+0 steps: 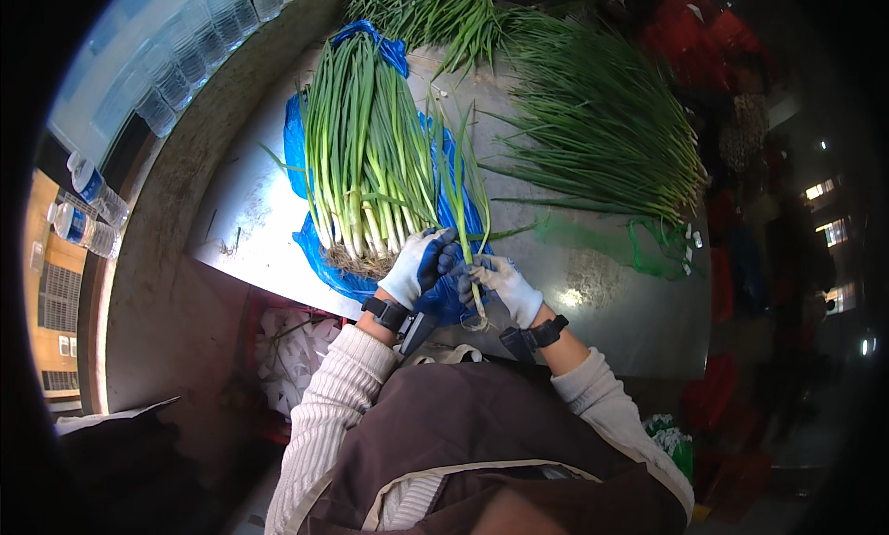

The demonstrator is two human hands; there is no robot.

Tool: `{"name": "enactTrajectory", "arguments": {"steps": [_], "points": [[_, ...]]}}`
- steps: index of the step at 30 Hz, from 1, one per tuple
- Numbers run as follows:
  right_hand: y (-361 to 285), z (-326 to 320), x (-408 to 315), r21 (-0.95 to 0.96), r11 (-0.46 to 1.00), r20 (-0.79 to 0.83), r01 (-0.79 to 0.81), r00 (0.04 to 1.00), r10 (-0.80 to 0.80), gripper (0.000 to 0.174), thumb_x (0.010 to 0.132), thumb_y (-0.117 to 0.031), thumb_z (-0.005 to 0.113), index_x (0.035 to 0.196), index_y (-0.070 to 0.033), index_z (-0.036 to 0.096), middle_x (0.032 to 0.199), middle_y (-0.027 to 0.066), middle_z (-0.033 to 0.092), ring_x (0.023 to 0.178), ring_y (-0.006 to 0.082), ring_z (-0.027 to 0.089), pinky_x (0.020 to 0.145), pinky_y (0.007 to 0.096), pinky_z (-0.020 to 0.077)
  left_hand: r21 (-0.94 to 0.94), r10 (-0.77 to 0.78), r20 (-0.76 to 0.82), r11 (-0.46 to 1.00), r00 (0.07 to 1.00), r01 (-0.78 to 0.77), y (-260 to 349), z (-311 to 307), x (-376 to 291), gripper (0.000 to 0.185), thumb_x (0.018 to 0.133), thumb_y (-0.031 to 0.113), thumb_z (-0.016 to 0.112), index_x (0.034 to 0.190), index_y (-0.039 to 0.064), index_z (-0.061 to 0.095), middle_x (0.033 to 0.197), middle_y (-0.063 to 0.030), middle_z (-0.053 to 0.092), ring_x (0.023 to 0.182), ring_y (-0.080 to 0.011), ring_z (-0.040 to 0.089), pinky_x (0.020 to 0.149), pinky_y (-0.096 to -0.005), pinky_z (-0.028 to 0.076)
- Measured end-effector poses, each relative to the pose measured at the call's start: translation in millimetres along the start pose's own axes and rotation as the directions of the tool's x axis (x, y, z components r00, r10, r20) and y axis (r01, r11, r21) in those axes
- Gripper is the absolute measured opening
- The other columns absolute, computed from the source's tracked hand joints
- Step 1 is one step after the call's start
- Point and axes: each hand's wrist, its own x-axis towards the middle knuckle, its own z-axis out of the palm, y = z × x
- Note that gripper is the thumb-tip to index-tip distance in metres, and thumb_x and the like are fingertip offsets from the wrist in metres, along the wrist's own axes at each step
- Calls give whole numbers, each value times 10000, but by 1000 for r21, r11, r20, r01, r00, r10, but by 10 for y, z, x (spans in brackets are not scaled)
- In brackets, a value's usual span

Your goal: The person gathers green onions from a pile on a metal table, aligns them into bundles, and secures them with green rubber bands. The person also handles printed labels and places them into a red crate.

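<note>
In my right hand (508, 285), in a white and blue-grey coated glove, is a single scallion (461, 209), held low on its pale stem with the roots hanging below. My left hand (417, 263), gloved alike, is beside it with its fingers curled. Whether it grips something is hidden. A loose green leaf (512, 234) sticks out to the right, just past the left fingers. Left of the scallion lies a thick bunch of scallions (368, 146), roots towards me, on a blue plastic bag (297, 157). My left wrist is close to the bunch's roots.
A large pile of thin green stalks (604, 118) covers the metal table's (625, 327) right side, near green netting (590, 240). More greens (444, 14) lie at the far edge. Plastic bottles (90, 229) stand left beyond a raised ledge (163, 181). White scraps (295, 358) fill a red container below.
</note>
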Motion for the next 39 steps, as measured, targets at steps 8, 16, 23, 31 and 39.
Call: {"name": "enactTrajectory", "arguments": {"steps": [8,16,23,31,39], "points": [[-353,49,-449,-463,885,115,-50,987,116,437,939,-360,581,1169,11,587,907,60,648,838,123,606,751,278,509,-225,564,-394,706,726,-671,1010,-541,-103,605,939,437,553,1336,21,365,1336,-172,429,1177,-275,491,999,-405,409],[-274,-325,-942,-500,842,116,-201,948,295,375,943,-274,580,1180,16,605,925,54,672,847,110,591,743,246,476,-414,501,82,803,861,-428,1303,-383,-75,286,933,266,596,1158,107,521,1238,-122,553,1097,-264,572,957,-440,475],[-72,-681,-1568,-566,751,-23,-341,917,399,294,929,-86,524,1192,22,600,977,42,674,841,92,583,745,231,474,-327,478,30,835,878,-443,1466,-597,63,305,938,226,598,1178,53,527,1115,-105,613,866,-204,624,831,-346,538],[95,-886,-1850,-467,790,-174,-396,918,358,308,916,12,487,1205,40,587,1061,64,677,919,106,605,825,228,474,-250,446,-72,858,892,-449,1413,-838,215,419,978,264,514,1306,14,442,1176,-133,595,1002,-230,607,902,-382,499],[45,-1083,-1918,-664,731,-265,-158,964,-32,374,841,6,418,1150,80,615,935,98,696,862,128,619,785,243,486,546,822,-510,537,254,-643,1428,-1500,-214,216,969,169,522,1103,6,566,953,-52,617,789,-123,582,694,-255,471]]}}
